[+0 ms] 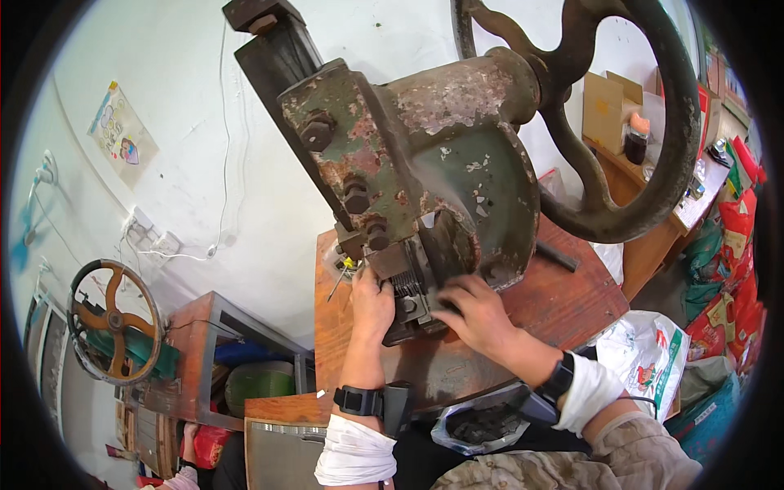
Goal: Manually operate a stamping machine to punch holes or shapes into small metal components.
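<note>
An old hand press [351,139] with worn green and rust-brown paint stands on a reddish wooden table [563,314]. My left hand [372,304] is at the left side of the metal die [412,304] under the ram. Its fingers are bent together, and their tips are partly hidden by the press. My right hand [482,317] is at the die's right side, fingers curled and smeared by motion, so whether it holds anything is unclear. A small yellow item [349,264] and a thin metal rod [336,286] show just left of my left fingers.
A large handwheel [686,155] juts out at the upper right. Below the table edge is a plastic bag of dark pieces [482,429]. A dark bar [557,256] lies behind the press. Another handwheel [114,320] and a co-worker's hand [189,445] are at left.
</note>
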`<state>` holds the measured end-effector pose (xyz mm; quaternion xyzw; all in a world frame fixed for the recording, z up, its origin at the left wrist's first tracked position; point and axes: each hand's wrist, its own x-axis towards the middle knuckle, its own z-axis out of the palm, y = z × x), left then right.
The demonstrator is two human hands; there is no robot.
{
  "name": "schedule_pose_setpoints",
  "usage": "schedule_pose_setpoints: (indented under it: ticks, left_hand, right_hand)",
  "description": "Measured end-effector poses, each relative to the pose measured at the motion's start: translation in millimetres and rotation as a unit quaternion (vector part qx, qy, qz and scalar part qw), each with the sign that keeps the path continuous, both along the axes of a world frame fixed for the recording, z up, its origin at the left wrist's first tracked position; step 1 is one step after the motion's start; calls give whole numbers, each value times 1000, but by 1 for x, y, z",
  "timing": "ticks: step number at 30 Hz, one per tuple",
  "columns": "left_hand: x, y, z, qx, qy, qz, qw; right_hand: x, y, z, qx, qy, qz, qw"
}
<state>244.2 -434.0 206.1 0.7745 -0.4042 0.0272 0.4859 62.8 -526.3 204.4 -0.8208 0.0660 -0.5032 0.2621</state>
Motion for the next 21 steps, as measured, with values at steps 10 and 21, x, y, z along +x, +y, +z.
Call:
schedule_pose_setpoints:
  ticks: [10,21]
  left_hand:
    - [2,-1,1,-89,161,-79,980]
    - [-4,5,6,-17,81,-60,995]
  right_hand:
    - [43,-19,16,45,132,-35,990]
    - [54,-10,17,64,162,-83,981]
